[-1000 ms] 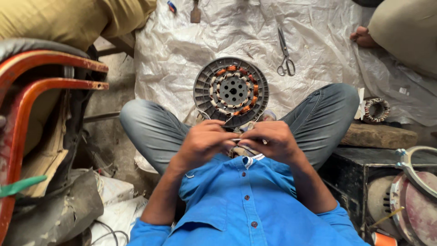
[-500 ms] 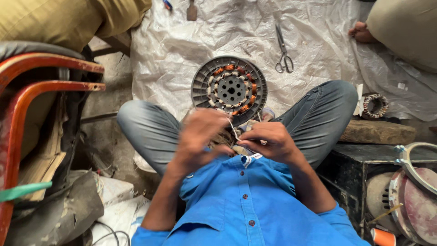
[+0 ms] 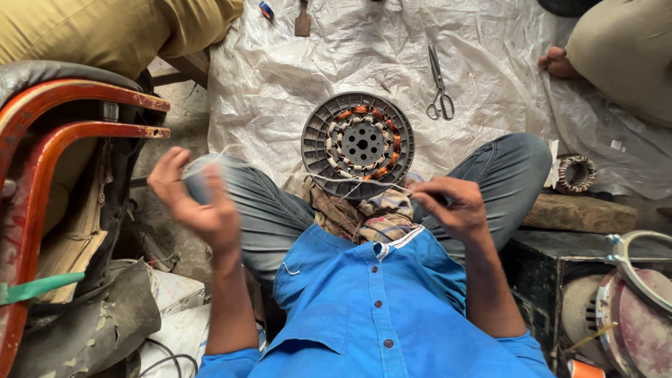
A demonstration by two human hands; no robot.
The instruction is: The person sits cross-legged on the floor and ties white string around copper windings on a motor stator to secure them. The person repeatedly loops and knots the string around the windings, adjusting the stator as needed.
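Spanning left hand to right hand, thread.

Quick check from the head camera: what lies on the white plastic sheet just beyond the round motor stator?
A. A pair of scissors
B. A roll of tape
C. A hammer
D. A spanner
A. A pair of scissors lies on the plastic sheet, up and to the right of the round stator, blades pointing away from the person.

Soft even daylight; left hand (motion-blurred)
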